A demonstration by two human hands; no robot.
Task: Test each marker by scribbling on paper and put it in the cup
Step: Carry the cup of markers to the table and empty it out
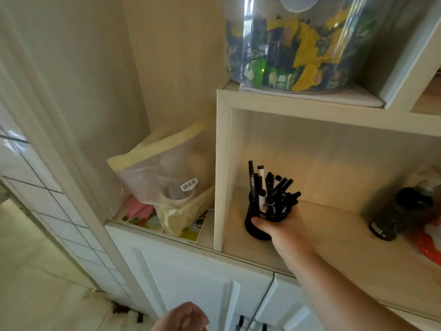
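The left hand (183, 316) hangs loosely curled and empty, while the right hand (284, 223) wraps the black cup (259, 229), markers (272, 189) bristling above the grip: testing looks finished.

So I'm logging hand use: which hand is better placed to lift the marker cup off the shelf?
The right hand: it is already wrapped around the black cup of markers on the shelf. The left hand hangs low, loosely curled, near the cabinet doors.
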